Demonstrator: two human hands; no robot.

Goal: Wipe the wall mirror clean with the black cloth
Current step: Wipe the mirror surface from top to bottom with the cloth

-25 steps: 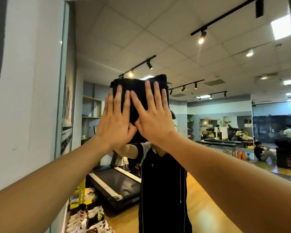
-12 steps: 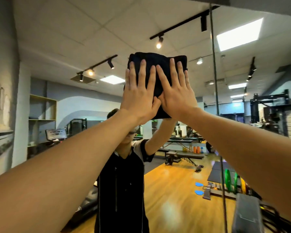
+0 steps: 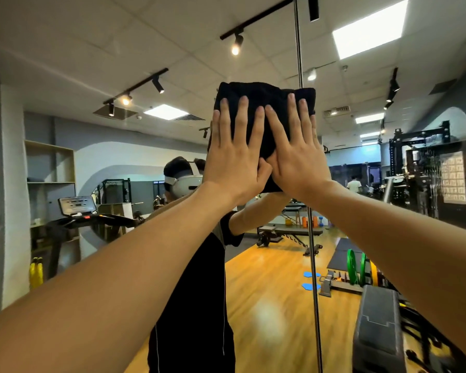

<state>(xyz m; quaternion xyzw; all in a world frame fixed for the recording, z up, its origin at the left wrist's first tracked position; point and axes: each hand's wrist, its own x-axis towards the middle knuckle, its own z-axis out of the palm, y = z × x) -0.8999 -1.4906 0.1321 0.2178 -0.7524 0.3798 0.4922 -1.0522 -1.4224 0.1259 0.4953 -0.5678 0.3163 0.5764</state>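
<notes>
Since a second ago the black cloth [image 3: 264, 114] has slid right across the wall mirror [image 3: 97, 63], now sitting just left of the vertical seam [image 3: 299, 49] instead of near the mirror's left edge. Fingers are straight and a bit spread, flat on the cloth. Left hand [image 3: 234, 157] and right hand [image 3: 296, 154] press side by side, thumbs overlapping at the cloth's lower part.

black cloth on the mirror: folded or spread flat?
Folded. The black cloth is a compact, thick pad barely wider than the left hand and right hand pressing it.
</notes>
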